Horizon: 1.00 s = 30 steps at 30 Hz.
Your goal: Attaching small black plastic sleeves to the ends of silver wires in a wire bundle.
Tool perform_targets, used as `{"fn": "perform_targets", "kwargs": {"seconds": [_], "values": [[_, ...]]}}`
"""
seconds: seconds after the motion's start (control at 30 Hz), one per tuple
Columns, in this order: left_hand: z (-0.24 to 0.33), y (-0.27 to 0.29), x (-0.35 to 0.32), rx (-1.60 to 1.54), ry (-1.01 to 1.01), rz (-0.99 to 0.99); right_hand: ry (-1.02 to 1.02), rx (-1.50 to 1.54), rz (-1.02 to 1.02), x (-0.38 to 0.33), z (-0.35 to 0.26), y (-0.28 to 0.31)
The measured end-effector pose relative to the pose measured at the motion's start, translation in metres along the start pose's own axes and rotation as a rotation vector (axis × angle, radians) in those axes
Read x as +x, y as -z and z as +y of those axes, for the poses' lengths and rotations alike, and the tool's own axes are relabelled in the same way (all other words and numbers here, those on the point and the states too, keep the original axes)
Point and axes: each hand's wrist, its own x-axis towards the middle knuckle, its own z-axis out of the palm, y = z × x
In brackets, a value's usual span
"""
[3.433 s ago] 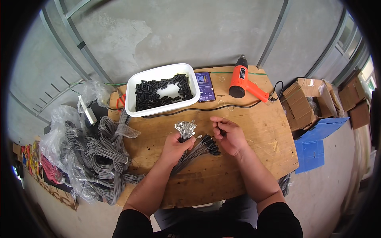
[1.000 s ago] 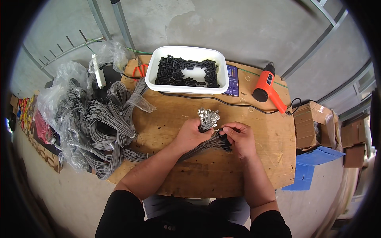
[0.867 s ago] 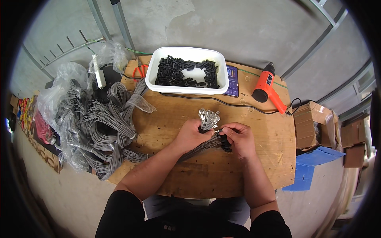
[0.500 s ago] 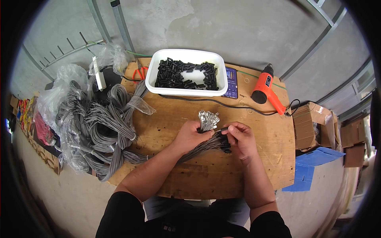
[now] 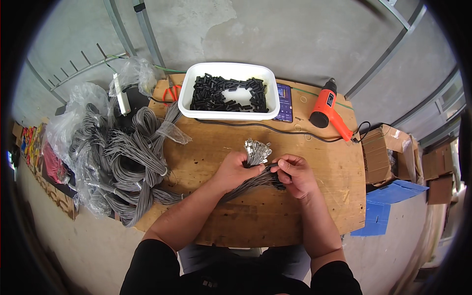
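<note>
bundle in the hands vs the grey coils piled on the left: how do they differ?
The wire bundle is gripped in the left hand and lies fairly straight across the wooden table; the coiled wire pile sits untouched, looped and partly in clear plastic bags. The held bundle is small, the pile much bigger. The bundle's metal terminals fan out above the fist; no ends show on the coils. The right hand pinches at the bundle. Both are thin grey wire.
</note>
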Motion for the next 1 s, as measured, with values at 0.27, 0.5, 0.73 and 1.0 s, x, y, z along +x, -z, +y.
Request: {"fn": "perform_targets", "kwargs": {"seconds": [0.27,0.5,0.73,1.0], "values": [[-0.0018,0.0005,0.0014,-0.012,-0.023,-0.018,0.007,-0.025,0.015,-0.0011,-0.0003,-0.0017],[-0.0009,0.0003,0.0002,0.028,-0.026,-0.016,-0.024,-0.010,0.027,-0.0032,-0.0024,-0.0057],[-0.0001,-0.0002,0.0013,0.015,-0.001,-0.014,-0.021,-0.021,0.020,-0.0017,-0.0034,-0.0049],[0.0026,-0.0009,0.0009,0.034,0.004,-0.030,-0.033,-0.058,0.032,-0.0022,-0.0066,-0.0042]]}}
